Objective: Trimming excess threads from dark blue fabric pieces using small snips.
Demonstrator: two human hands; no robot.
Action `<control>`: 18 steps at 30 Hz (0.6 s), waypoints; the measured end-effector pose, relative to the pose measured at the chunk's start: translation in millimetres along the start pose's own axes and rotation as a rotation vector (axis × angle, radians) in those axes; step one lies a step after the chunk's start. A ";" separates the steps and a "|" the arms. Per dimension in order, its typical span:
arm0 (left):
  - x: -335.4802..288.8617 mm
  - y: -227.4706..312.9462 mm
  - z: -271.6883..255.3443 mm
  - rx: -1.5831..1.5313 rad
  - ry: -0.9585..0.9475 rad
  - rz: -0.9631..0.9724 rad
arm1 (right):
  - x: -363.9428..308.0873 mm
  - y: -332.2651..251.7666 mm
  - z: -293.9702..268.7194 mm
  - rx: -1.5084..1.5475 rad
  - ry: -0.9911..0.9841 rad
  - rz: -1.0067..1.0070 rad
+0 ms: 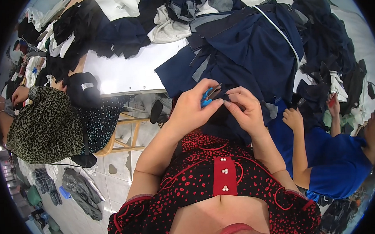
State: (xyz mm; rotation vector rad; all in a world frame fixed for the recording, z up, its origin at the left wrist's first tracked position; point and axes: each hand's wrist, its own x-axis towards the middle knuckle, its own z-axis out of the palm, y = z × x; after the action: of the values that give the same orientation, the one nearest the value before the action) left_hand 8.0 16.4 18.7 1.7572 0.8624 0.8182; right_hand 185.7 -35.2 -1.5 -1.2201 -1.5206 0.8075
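left hand (191,110) closed around small blue-handled snips (207,98), blades pointing up toward the dark fabric. right hand (246,110) pinching a fold of navy garment (235,60) between thumb and fingertips, just beside the blades, fingers curled tight on the cloth. garment draped off the near edge of the white table (123,74), lower part hanging down to the lap, upper part spread over the table's right half among other dark pieces.

judging by the pose, trimming in hand at one spot on the fold; no cut thread visible, too small to tell what is done. large heap of dark clothing (87,33) along the far edge and left corner, likely waiting; no clear finished stack to be made out.

bare patch of table only at the near left, between heap and garment. close quarters otherwise: person in leopard-print top (45,127) seated at the left corner, person in blue shirt (336,160) close on the right, hand raised near the hanging cloth. little elbow room to the right, some open floor down left.
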 end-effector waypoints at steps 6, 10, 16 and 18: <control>-2.9 -5.2 10.2 0.102 0.015 0.109 | 1.3 6.4 -1.6 -0.085 -0.029 -0.094; 8.8 -17.5 5.9 0.072 0.045 0.035 | -0.5 2.6 -4.3 -0.029 -0.094 0.001; 12.4 -21.5 2.2 -0.009 -0.028 0.012 | -4.0 7.6 -5.5 0.152 -0.153 0.135; 2.0 -16.2 5.2 -0.075 -0.058 -0.017 | -5.0 7.4 -6.2 0.149 -0.154 0.155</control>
State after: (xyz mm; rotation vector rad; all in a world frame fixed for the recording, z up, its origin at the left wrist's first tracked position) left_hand 10.4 20.1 2.1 1.6979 0.7975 0.7752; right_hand 193.8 -38.5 -7.9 -1.1978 -1.4710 1.1198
